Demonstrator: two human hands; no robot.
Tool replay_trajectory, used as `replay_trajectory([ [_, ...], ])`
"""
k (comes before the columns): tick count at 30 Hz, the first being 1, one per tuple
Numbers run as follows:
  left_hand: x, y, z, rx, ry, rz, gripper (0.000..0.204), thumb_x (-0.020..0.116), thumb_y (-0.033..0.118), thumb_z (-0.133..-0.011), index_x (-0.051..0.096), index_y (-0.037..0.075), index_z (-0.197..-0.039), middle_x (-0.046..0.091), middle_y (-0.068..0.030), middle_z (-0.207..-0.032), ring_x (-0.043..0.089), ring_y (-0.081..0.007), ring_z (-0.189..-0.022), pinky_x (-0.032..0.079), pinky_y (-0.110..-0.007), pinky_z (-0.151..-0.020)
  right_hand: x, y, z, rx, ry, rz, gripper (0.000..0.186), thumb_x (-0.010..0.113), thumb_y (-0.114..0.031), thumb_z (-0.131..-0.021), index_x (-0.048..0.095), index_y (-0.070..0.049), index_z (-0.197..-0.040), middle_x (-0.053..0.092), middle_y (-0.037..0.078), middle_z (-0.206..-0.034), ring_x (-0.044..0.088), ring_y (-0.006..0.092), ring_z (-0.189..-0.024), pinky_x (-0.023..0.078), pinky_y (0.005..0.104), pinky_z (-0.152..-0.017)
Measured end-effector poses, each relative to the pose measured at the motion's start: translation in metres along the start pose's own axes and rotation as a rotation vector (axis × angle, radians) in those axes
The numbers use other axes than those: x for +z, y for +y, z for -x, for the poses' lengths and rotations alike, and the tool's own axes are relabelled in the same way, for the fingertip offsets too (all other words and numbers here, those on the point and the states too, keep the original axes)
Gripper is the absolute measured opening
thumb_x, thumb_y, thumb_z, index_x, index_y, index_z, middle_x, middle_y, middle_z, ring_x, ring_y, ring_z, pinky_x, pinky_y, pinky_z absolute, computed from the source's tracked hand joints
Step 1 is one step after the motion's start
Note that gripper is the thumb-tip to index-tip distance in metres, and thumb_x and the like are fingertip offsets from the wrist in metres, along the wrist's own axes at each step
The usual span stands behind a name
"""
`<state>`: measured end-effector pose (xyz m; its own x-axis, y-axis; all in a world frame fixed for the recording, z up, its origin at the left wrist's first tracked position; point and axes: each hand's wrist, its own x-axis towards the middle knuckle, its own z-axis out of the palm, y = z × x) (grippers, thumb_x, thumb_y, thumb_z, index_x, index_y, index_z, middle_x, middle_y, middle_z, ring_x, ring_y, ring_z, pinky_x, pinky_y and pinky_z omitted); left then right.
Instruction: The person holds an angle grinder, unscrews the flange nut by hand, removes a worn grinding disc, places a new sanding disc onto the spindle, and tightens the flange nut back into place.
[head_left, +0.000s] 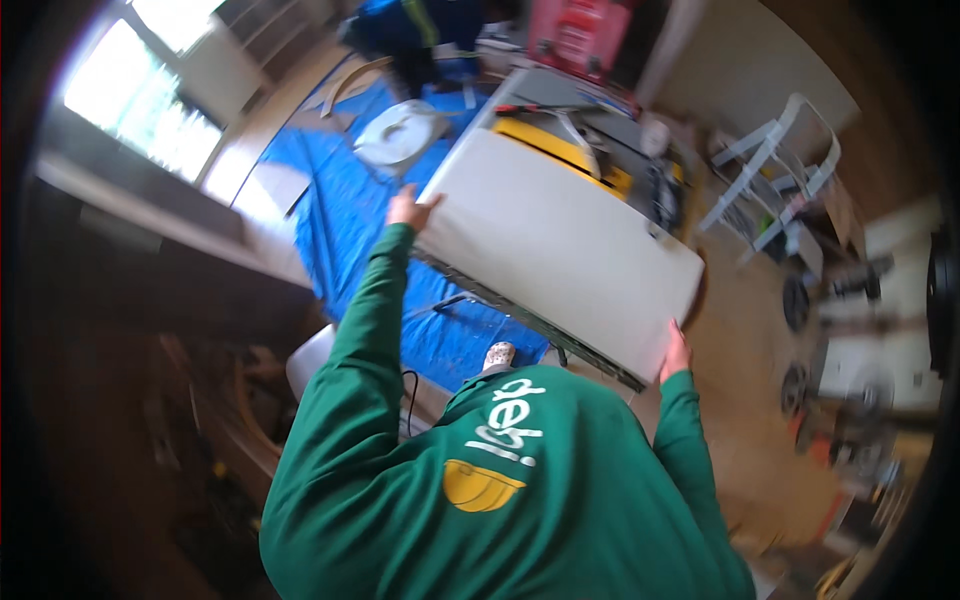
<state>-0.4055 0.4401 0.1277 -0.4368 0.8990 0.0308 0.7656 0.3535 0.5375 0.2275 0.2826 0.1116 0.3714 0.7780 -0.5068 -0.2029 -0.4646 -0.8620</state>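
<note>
A wide, pale rectangular panel [560, 240] spans the space in front of me, its near edge dark and mottled. My left hand [410, 210] grips its left end, thumb toward the top face. At the opposite end, my right hand [676, 355] is closed around the near right corner, its fingers partly hidden. Just beyond the panel lies a yellow piece [560, 148] with a red-handled tool [540, 109] across it, on a grey tabletop [560, 88]. Whether the panel rests on that table or is held above it, I cannot tell.
Blue sheeting [330, 210] covers the floor at left, with a round whitish object [400, 135] on it. A person in dark clothing [410, 35] bends at the far side. A white folding step stool [775, 175] and dark wheels [795, 303] stand at right.
</note>
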Motion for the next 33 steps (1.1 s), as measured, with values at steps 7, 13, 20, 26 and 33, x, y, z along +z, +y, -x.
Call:
replay_trajectory([
  [7, -0.019, 0.036, 0.04, -0.204, -0.25, -0.17, 0.086, 0.074, 0.067, -0.082, 0.059, 0.002, -0.136, 0.056, -0.0184, -0.143, 0.053, -0.0341, -0.135, 0.048, -0.047, -0.11, 0.012, -0.013, 0.008, 0.184, -0.009, -0.03, 0.06, 0.065, -0.04, -0.1, 0.057, 0.006, -0.138, 0.064, 0.016, -0.134, 0.065, 0.0266, -0.115, 0.052, 0.0419, -0.101],
  [13, -0.047, 0.038, 0.016, -0.309, -0.228, -0.228, 0.093, 0.07, 0.082, -0.072, 0.07, 0.005, -0.125, 0.068, -0.0138, -0.13, 0.065, -0.0323, -0.121, 0.053, -0.043, -0.1, 0.011, -0.038, 0.012, 0.149, -0.041, 0.152, 0.059, 0.063, -0.041, -0.102, 0.058, 0.008, -0.135, 0.068, 0.015, -0.124, 0.067, 0.0271, -0.11, 0.055, 0.041, -0.097],
  [20, -0.131, 0.131, -0.051, 0.425, -0.256, -0.507, 0.09, 0.063, 0.081, -0.078, 0.076, -0.003, -0.105, 0.076, -0.0223, -0.104, 0.075, -0.0337, -0.093, 0.059, -0.041, -0.083, -0.057, -0.1, 0.014, 0.112, -0.266, 0.201, 0.048, 0.059, -0.041, -0.105, 0.064, 0.001, -0.128, 0.072, 0.011, -0.114, 0.069, 0.0201, -0.092, 0.058, 0.035, -0.079],
  [26, -0.197, 0.21, -0.032, 0.732, -0.062, -0.412, 0.077, 0.067, 0.07, -0.081, 0.074, -0.001, -0.11, 0.075, -0.0215, -0.105, 0.074, -0.034, -0.094, 0.059, -0.042, -0.085, -0.014, -0.189, 0.079, 0.474, -0.236, -0.007, 0.033, 0.055, -0.043, -0.106, 0.063, -0.013, -0.096, 0.056, -0.001, -0.073, 0.046, 0.0099, -0.054, 0.037, 0.0215, -0.043],
  [33, -0.179, 0.172, -0.037, 0.729, 0.019, -0.279, 0.063, 0.071, 0.057, -0.086, 0.072, 0.003, -0.116, 0.075, -0.0205, -0.106, 0.074, -0.0342, -0.094, 0.059, -0.043, -0.086, -0.064, -0.139, 0.057, 0.155, -0.409, -0.065, 0.044, 0.05, -0.031, -0.109, 0.059, 0.002, -0.136, 0.067, 0.011, -0.129, 0.066, 0.0199, -0.111, 0.053, 0.0341, -0.098],
])
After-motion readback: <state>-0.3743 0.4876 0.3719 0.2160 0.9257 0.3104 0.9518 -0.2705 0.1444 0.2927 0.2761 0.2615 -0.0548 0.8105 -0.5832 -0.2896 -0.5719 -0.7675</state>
